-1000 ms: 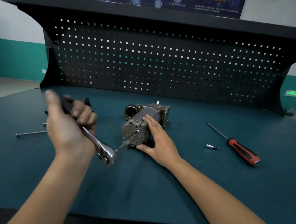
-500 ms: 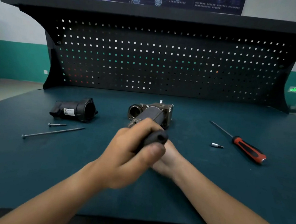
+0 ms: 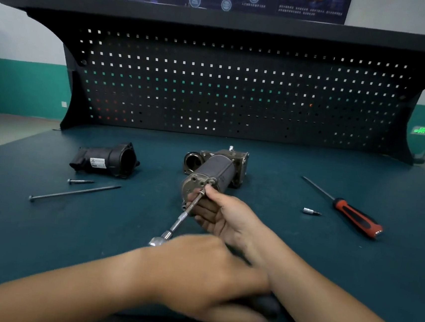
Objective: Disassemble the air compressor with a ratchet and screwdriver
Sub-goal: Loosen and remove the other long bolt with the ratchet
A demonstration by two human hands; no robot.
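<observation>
Looks like backing out an end-cap bolt on air compressor point(image 3: 218, 171) with ratchet point(image 3: 188, 211). Pinching the extension with right hand point(image 3: 229, 215), fingers point(image 3: 208, 209) grasping it right at the cap. Gripping the handle in left hand point(image 3: 203, 276), fingers clenched round it, though blurred. Keep bit square in the bolt head, press in along the bar, swing short arcs, and steady the bar to avoid cam-out. Probably worth bracing the body too. Sits on its side mid-surface point(image 3: 43, 235), between black housing point(image 3: 105, 161) and screwdriver point(image 3: 356, 217). Points end cap at wearer, slightly left. Runs long axis near-left to far-right, flat on surface.
</observation>
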